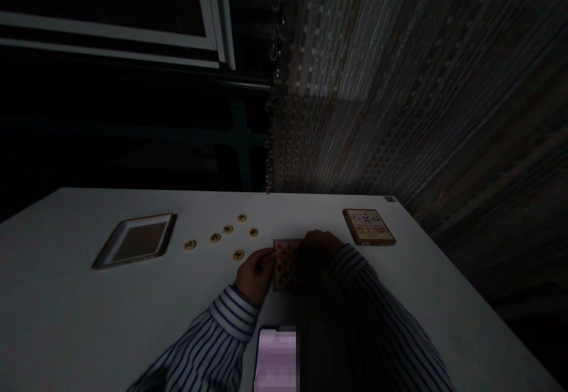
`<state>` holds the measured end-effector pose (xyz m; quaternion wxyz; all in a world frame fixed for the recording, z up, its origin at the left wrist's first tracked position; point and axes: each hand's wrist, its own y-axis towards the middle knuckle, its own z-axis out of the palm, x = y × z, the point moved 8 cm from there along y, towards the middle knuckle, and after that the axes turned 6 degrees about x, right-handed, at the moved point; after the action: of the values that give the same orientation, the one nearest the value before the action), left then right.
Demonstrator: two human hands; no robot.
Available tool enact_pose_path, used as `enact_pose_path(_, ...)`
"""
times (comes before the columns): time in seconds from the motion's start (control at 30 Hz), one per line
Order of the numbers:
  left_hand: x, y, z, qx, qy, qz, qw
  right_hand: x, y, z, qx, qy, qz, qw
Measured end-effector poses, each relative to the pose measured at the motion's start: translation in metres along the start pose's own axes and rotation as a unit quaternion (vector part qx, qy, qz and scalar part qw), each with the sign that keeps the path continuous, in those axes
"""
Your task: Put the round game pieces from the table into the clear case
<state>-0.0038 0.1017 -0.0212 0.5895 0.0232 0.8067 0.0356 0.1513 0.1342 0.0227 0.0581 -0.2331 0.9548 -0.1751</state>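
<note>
A small square game board (286, 265) with an orange pattern lies on the white table (66, 309) in dim light. My left hand (255, 274) is closed on its left edge, fingers curled. My right hand (323, 244) rests at its right side in shadow, fingers bent over the board's far corner. Several round wooden tokens (227, 230) with dark marks lie scattered just left of the board. Both my sleeves are striped.
An empty box tray (137, 241) sits at the left. A box lid (368, 226) with a printed picture lies at the right. A lit phone (277, 359) lies at the near edge. A woven curtain (399, 84) hangs behind the table.
</note>
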Motion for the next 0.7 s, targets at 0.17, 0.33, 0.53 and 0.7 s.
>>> enact_pose_path(0.17,-0.0007,0.0006,0.0003,0.022,0.002,0.001,1.0,-0.0011,0.0007,0.002,0.007,0.003,0.003,1.0)
enact_pose_path(0.33,0.003,0.0014,0.0011,0.021,0.028,0.016,0.999,-0.0015,0.0019,0.0028,0.012,-0.001,0.008,1.0)
enact_pose_path(0.53,0.0018,0.0021,0.0029,0.031,0.04,0.013,0.999,-0.0019,0.0027,0.0041,0.02,-0.001,0.005,1.0)
enact_pose_path(0.7,-0.002,0.0015,0.0015,0.029,0.045,0.017,0.998,-0.0021,-0.0006,0.0011,0.015,0.003,-0.007,1.0)
